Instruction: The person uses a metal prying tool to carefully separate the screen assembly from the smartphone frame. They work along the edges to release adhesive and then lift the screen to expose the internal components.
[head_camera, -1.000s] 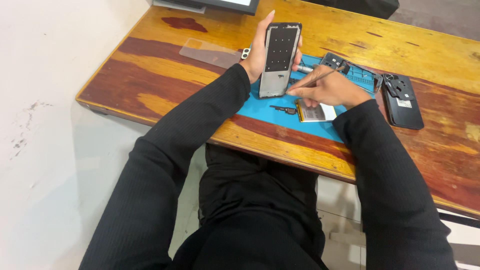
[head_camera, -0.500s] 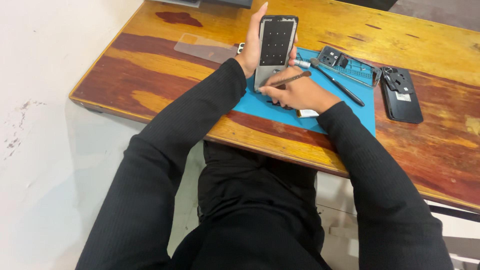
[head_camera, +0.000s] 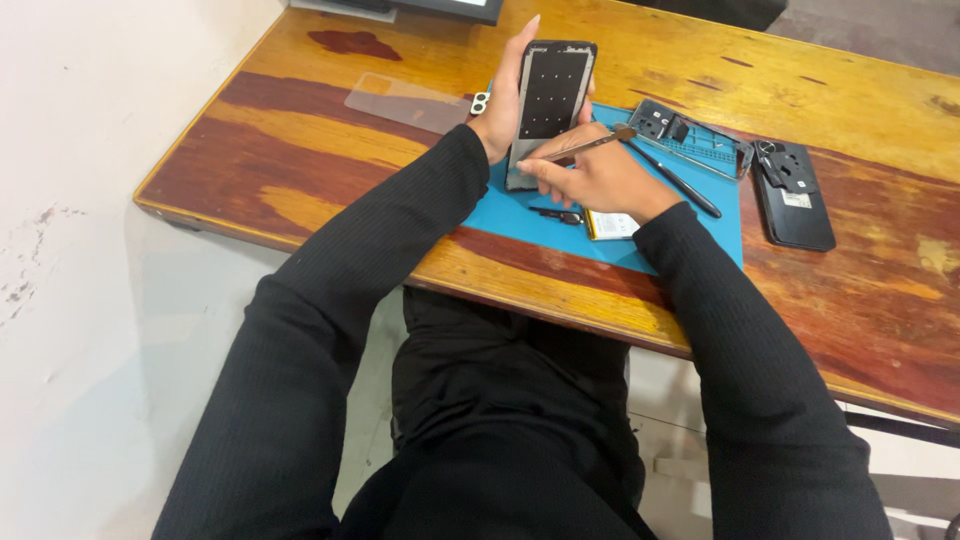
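Observation:
My left hand (head_camera: 503, 108) holds an opened phone body (head_camera: 548, 105) upright, its lower end resting on the blue work mat (head_camera: 700, 215). The side facing me is dark with rows of small dots. My right hand (head_camera: 597, 180) grips a thin metal tool (head_camera: 590, 146) like a pen, its tip touching the phone's lower edge. A small black part (head_camera: 556, 213) and a flat pale battery (head_camera: 612, 225) lie on the mat just under my right hand.
A phone frame (head_camera: 690, 137) and a black stylus-like tool (head_camera: 676, 180) lie on the mat's right side. A black back cover (head_camera: 793, 193) sits on the wooden table (head_camera: 300, 150). A clear sheet (head_camera: 405, 102) lies at the left, with a small camera piece (head_camera: 481, 102) beside it.
My right hand moved from the mat up to the phone's lower edge with the tool. The left hand kept the phone upright, and the view shifted slightly.

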